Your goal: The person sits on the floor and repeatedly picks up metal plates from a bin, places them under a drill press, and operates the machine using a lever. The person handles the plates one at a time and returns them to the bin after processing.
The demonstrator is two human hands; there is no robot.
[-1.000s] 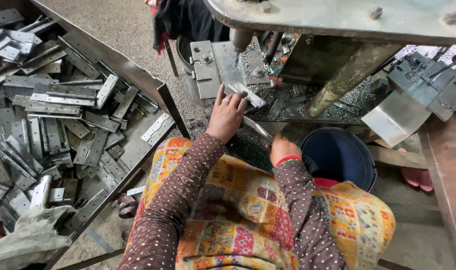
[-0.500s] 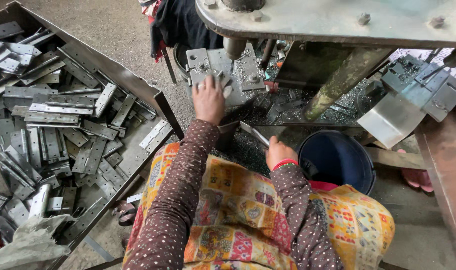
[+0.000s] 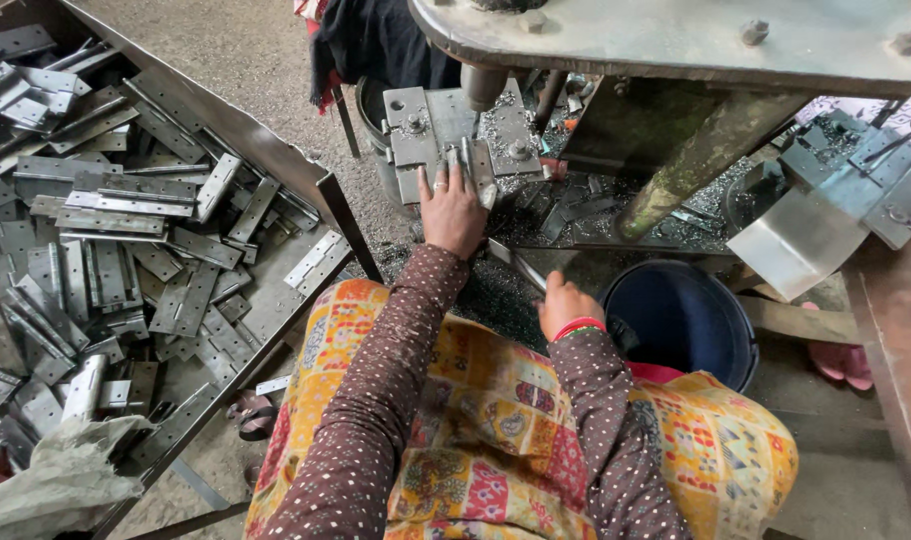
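My left hand reaches forward onto the steel bed plate of a press machine, its fingers pressing a narrow metal hinge piece flat under the round ram. My right hand rests lower, near my knee, closed around a long flat metal strip that points up and left. A red bangle sits on that wrist. Both arms wear brown dotted sleeves over a bright patterned dress.
A large metal tray at the left holds several grey hinge plates. A dark blue bucket stands right of my right hand. The machine's heavy top overhangs the work area; metal shavings cover the floor, and bent sheet parts lie at right.
My left hand has moved forward from near the right hand up onto the press bed, setting the hinge piece under the ram. My right hand has stayed in place.
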